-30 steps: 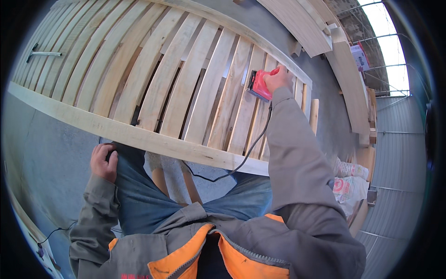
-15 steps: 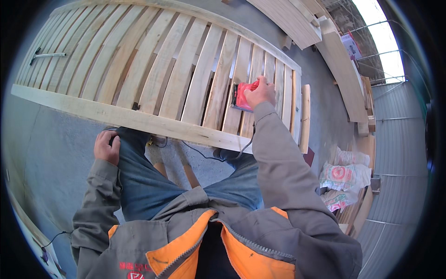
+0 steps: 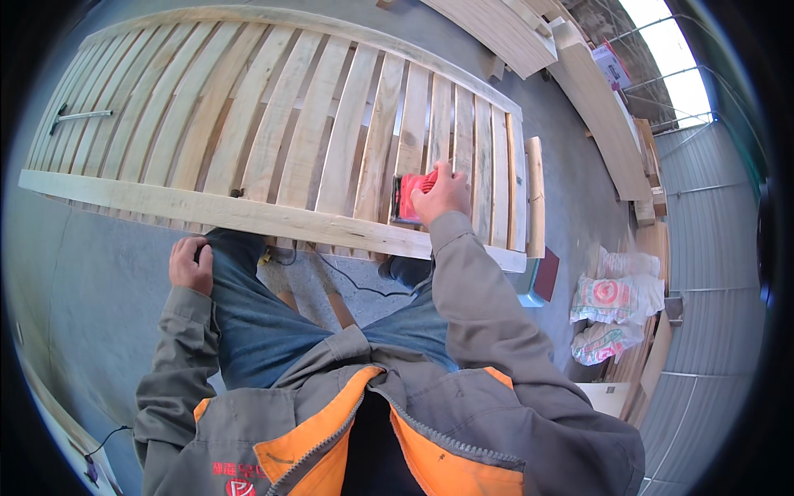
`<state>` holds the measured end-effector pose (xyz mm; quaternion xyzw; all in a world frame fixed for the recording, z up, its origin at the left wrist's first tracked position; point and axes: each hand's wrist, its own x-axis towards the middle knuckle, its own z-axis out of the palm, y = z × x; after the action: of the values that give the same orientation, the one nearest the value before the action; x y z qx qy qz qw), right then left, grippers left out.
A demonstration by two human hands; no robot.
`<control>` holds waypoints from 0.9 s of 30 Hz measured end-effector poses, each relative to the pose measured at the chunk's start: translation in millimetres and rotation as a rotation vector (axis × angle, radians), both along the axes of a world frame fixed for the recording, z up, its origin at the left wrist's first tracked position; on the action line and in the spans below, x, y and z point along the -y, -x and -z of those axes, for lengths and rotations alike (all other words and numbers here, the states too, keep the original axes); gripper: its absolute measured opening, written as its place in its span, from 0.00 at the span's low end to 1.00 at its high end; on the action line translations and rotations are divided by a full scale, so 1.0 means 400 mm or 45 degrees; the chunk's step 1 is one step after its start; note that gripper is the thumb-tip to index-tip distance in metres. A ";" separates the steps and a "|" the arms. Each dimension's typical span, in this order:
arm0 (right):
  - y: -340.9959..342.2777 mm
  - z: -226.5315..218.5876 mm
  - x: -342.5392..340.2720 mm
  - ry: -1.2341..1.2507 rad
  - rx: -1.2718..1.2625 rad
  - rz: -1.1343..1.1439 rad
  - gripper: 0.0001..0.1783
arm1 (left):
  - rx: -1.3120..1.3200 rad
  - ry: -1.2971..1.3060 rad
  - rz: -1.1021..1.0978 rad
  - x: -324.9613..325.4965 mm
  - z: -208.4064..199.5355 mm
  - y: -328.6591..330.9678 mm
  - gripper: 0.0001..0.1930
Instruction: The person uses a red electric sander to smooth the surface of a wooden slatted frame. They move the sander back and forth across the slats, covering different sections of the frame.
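A slatted wooden panel (image 3: pixel 306 226), with light rails along its long sides, lies in front of me. My right hand (image 3: pixel 447 195) grips a red electric sander (image 3: pixel 408 198) from above, fingers curled round its body. The sander's dark base rests on the slats near the right end, close to the near rail. On my left knee lies my left hand (image 3: pixel 191 266), holding nothing, with its thumb apart from the fingers. A black cord (image 3: pixel 357 283) hangs below the panel between my legs.
A T-shaped metal piece (image 3: pixel 83 115) lies on the panel's far left slats. Long boards (image 3: pixel 602 120) are stacked at the upper right. Printed white sacks (image 3: pixel 606 299) stand on the right. Near the panel's right end is a box with a dark red side (image 3: pixel 546 275).
My right hand and the sander have shifted left and nearer, toward the near rail. The left hand stays on the knee. The view has turned slightly, showing more of the box.
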<state>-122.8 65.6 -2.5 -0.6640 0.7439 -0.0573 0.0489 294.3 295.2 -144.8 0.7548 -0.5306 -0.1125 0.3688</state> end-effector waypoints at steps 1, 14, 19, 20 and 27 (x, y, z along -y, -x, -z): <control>-0.005 -0.004 -0.018 -0.026 -0.006 0.004 0.35 | 0.010 0.000 -0.001 -0.002 -0.001 0.000 0.08; -0.052 0.006 0.066 0.043 0.027 0.079 0.31 | 0.014 -0.068 0.025 0.017 -0.010 0.007 0.09; -0.076 0.011 0.126 0.064 0.013 0.053 0.28 | -0.011 -0.054 0.025 0.016 -0.012 0.004 0.09; -0.084 0.002 0.136 0.046 0.009 0.055 0.26 | -0.021 -0.042 0.022 0.015 -0.011 0.003 0.09; -0.048 0.011 0.152 0.055 -0.044 0.053 0.31 | -0.083 -0.026 0.017 0.014 -0.004 -0.006 0.09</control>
<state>-103.5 4.9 -6.7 -0.6501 0.7570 -0.0628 0.0204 296.7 289.4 -143.1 0.7509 -0.5222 -0.1451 0.3774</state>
